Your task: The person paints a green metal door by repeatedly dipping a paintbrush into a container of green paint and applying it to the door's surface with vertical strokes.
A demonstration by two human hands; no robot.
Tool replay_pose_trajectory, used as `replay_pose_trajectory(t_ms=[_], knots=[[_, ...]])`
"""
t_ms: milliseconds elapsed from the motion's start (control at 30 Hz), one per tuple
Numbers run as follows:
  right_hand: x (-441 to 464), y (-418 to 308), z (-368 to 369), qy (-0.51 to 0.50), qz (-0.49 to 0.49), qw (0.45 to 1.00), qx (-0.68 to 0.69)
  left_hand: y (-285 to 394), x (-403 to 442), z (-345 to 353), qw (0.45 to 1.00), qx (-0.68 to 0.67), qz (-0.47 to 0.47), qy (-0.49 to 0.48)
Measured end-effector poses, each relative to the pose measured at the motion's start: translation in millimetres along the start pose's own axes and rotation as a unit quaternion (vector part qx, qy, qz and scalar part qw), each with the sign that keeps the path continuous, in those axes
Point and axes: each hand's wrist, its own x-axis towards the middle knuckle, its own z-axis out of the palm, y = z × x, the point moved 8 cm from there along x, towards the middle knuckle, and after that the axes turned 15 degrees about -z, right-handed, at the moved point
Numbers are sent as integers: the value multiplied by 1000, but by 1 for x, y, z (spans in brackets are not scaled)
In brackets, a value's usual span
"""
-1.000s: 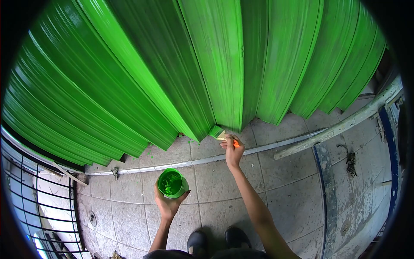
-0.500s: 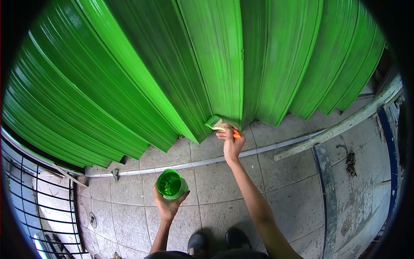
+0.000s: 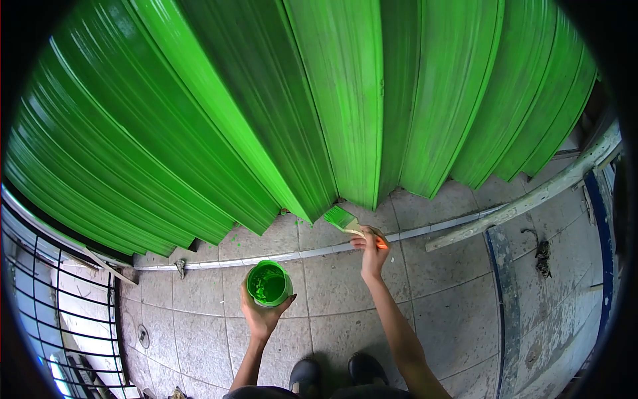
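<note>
My right hand (image 3: pixel 371 247) grips a paintbrush (image 3: pixel 341 218) by its orange handle. Green paint coats the bristles, which point up and left near the bottom edge of a folded green metal shutter (image 3: pixel 339 106). A small gap seems to lie between bristles and shutter. Lower left, my left hand (image 3: pixel 260 314) is wrapped around a cup of green paint (image 3: pixel 269 283), tilted so its inside shows. Glossy green covers the shutter's left panels; those right of the middle look duller and streaked with grey.
Grey floor tiles (image 3: pixel 266 346) with a low raised edge (image 3: pixel 319 251) run below the shutter. A worn pole (image 3: pixel 525 199) slants along the right. Black metal bars (image 3: pixel 66 312) stand at left. My dark shoes (image 3: pixel 367 368) are at the bottom. Green drips spot the tiles.
The paintbrush has come down and away from the shutter's lower edge, with my right hand moving toward me. The cup in my left hand has shifted slightly right.
</note>
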Motion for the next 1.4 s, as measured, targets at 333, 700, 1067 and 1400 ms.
replay_pose_trajectory(t_ms=[333, 700, 1067, 1400], knots=[[-51, -193, 65, -242, -51, 967, 67, 49, -6, -22, 951, 174, 186, 177], [-102, -243, 136, -468, -291, 833, -49, 66, -25, -47, 901, 104, 310, 286], [-128, -215, 158, -402, -327, 853, -63, 66, -34, -55, 883, 61, 356, 302], [-127, -207, 157, -396, -319, 856, -93, 63, -35, -52, 879, 87, 353, 310]])
